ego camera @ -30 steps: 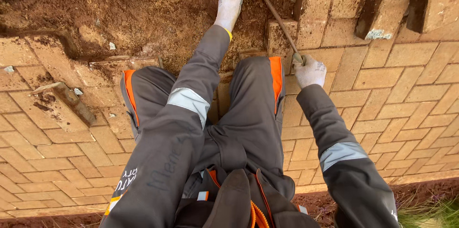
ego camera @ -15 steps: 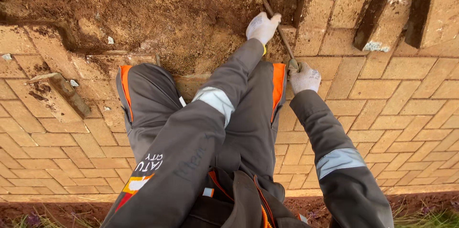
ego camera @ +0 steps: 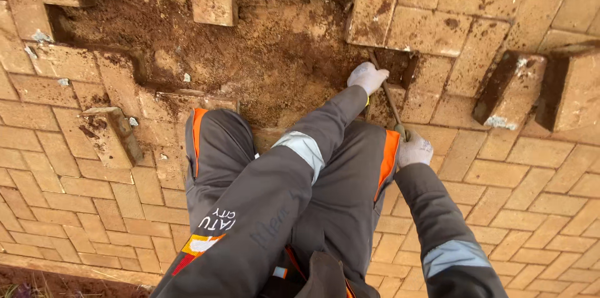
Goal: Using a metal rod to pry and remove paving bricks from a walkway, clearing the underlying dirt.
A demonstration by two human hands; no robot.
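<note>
— What are we wearing here, from the lower middle of the frame upward?

— Dark grey work clothes. Our trousers (ego camera: 325,198) carry orange stripes down the outer seams, and both jacket sleeves have a pale grey reflective band: one on the left sleeve (ego camera: 300,148) at centre, one on the right sleeve (ego camera: 450,254) at lower right.

— And the hands?

— Light grey knitted gloves on both, the left hand (ego camera: 367,76) above centre, the right hand (ego camera: 414,149) just right of it. An orange and red patch with white lettering sits at lower left of the left sleeve.
</note>
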